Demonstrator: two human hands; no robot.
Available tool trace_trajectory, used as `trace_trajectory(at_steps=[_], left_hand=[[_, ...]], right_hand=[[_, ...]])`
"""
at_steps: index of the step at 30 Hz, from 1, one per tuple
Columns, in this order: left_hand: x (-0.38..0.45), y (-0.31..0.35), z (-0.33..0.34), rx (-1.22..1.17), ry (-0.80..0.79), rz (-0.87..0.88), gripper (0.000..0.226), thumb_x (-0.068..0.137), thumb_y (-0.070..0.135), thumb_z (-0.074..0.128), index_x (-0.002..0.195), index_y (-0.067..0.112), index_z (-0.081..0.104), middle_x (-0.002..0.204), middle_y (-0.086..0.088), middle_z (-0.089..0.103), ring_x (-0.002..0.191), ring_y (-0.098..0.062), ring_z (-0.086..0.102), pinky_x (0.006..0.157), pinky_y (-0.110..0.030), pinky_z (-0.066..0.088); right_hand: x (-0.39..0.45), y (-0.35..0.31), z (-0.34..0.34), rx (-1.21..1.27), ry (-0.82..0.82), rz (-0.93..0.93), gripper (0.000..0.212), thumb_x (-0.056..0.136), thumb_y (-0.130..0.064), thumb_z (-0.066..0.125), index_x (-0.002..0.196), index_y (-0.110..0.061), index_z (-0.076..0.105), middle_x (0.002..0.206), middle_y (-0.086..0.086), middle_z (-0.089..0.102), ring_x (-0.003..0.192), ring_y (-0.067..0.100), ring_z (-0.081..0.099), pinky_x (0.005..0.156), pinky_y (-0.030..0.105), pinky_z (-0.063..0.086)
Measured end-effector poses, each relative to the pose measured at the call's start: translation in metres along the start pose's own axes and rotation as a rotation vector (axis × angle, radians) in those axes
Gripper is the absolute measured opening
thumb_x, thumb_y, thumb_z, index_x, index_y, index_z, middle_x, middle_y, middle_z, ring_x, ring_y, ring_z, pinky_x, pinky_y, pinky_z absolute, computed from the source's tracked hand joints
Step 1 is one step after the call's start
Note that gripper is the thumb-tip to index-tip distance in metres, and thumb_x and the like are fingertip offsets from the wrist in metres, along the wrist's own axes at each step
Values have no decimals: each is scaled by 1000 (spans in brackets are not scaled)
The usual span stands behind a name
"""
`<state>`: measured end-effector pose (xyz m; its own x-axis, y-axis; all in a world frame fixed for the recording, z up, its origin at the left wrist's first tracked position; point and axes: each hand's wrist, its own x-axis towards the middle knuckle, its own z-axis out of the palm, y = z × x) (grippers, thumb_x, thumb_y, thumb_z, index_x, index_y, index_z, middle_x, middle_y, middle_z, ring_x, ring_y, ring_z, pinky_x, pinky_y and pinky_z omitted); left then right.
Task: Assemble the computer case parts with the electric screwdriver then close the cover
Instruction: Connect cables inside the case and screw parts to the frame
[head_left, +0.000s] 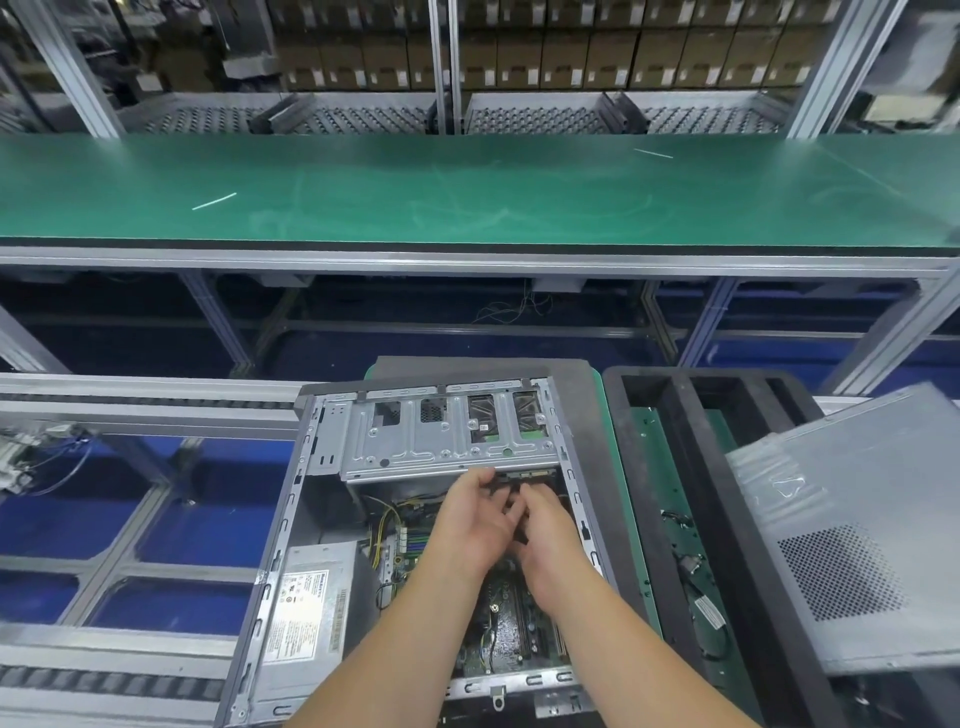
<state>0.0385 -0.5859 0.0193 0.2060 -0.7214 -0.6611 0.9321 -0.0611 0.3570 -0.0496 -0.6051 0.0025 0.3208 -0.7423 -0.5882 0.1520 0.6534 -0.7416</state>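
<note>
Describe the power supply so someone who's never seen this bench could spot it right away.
Find the open computer case lying at the bottom centre. In its near left corner sits the power supply, a plain grey metal box. Only it carries a large white printed label, left of the green motherboard.

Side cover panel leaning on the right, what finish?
Bare grey metal side cover panel with a perforated dot-grid vent patch; clearest in the head view.

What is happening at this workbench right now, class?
A person has both hands inside an open computer case lying on its side. The left hand and right hand meet around a dark part just below the metal drive cage; what exactly they grip is unclear. The cover is off, leaning to the right. No screwdriver is in view.
</note>
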Motion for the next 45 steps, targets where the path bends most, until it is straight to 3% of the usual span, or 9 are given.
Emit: trace_trajectory(at_steps=[4, 9, 17, 21, 25, 29, 33, 38, 45], left_hand=[[0, 3, 5, 3, 9, 32, 32, 99, 24, 64, 124, 9, 52, 128, -22, 58, 126, -37, 58, 110, -50, 47], [4, 9, 2, 25, 5, 29, 24, 99, 25, 66, 116, 11, 57, 108, -24, 65, 106, -36, 67, 90, -47, 58], [5, 9, 3, 33, 26, 40, 27, 99, 20, 65, 122, 8, 57, 112, -24, 67, 110, -36, 67, 96, -47, 56], [6, 11, 0, 10, -39, 16, 28, 99, 15, 62, 123, 2, 53, 95, -25, 74, 108, -37, 69, 74, -44, 62], [10, 11, -4, -18, -57, 8, 24, 97, 9, 60, 118, 1, 53, 98, -26, 71, 120, -39, 64, 83, -44, 58], [14, 13, -5, -23, -59, 11, 16, 95, 7, 60, 110, 2, 57, 95, -24, 72, 94, -35, 73, 84, -40, 58], [17, 14, -6, -26, -53, 12, 19, 93, 5, 59, 111, 3, 56, 98, -25, 71, 93, -36, 71, 86, -41, 58], [20, 14, -7, -26, -31, 12, 25, 92, 4, 60, 116, 4, 52, 106, -25, 62, 103, -35, 64, 90, -41, 58], [14, 13, -4, 9, -72, 18, 33, 95, 11, 58, 126, 2, 50, 104, -30, 67, 87, -39, 74, 74, -42, 64]], right_hand=[[1, 0, 0, 10, -3, 9, 42, 110, -24, 45, 151, -16, 46, 145, 11, 60, 123, 26, 65, 102, 56, 55], [0, -1, -2, -16, -23, -14, 41, 110, -24, 45, 150, -12, 44, 145, 13, 58, 114, 25, 69, 99, 56, 57], [-1, -2, -2, -22, -26, -16, 26, 109, -19, 44, 135, -19, 50, 131, 10, 66, 114, 21, 68, 94, 50, 60], [1, -1, -4, -34, -45, -43, 18, 109, -17, 43, 120, -12, 56, 121, 14, 72, 106, 21, 74, 94, 56, 58], [2, -1, -2, 19, -50, -45, 19, 110, -21, 45, 120, -11, 58, 119, 12, 74, 103, 18, 76, 92, 53, 60], [8, -8, 5, 246, -28, 12, 28, 108, -26, 56, 132, -13, 59, 128, 11, 71, 122, 24, 67, 96, 46, 55], [14, -10, 10, 373, -14, 82, 30, 106, -27, 62, 131, -12, 61, 126, 11, 70, 124, 26, 64, 100, 45, 52], [17, -10, 12, 427, -41, 95, 19, 99, -9, 70, 113, -11, 58, 111, 12, 72, 104, 21, 69, 82, 38, 56], [22, -8, 14, 500, -42, 118, 23, 96, 15, 48, 97, -8, 50, 95, 18, 61, 90, 28, 61, 90, 39, 54]])
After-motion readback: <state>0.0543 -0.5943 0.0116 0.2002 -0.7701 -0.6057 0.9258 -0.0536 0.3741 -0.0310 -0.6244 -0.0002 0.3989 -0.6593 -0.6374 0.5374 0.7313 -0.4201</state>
